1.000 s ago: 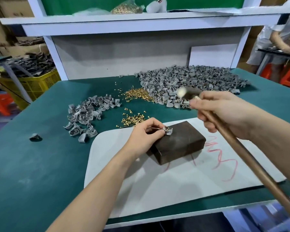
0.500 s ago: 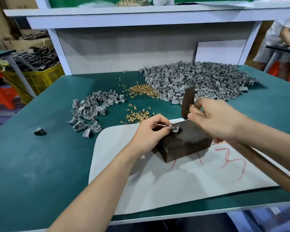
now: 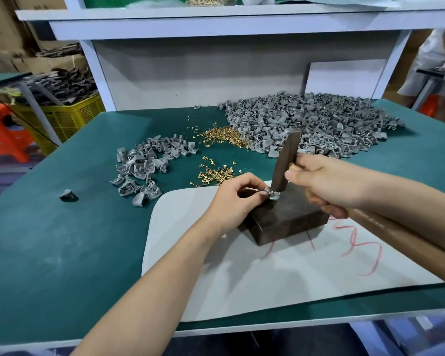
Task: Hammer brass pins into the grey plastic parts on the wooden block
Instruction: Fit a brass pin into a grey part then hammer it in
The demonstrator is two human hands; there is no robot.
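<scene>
A dark wooden block (image 3: 285, 219) lies on a white mat (image 3: 280, 276). My left hand (image 3: 231, 201) pinches a small grey plastic part (image 3: 272, 194) against the block's top far edge, with a brass pin in it. My right hand (image 3: 329, 186) grips a hammer's wooden handle (image 3: 406, 237) close to the head. The dark hammer head (image 3: 286, 163) stands upright with its lower face down on the part. Loose brass pins (image 3: 216, 174) lie just beyond my left hand, and a second heap of brass pins (image 3: 224, 137) lies further back.
A big heap of grey parts (image 3: 319, 124) fills the back right of the green table (image 3: 62, 240). A smaller heap of grey parts (image 3: 141, 168) lies at left, one stray part (image 3: 68, 194) further left. White shelf frame behind; yellow crate (image 3: 64, 116) at left; another person (image 3: 437, 60) at right.
The hammer head has come down from raised above the heap onto the part on the block. My left hand has kept hold of the part.
</scene>
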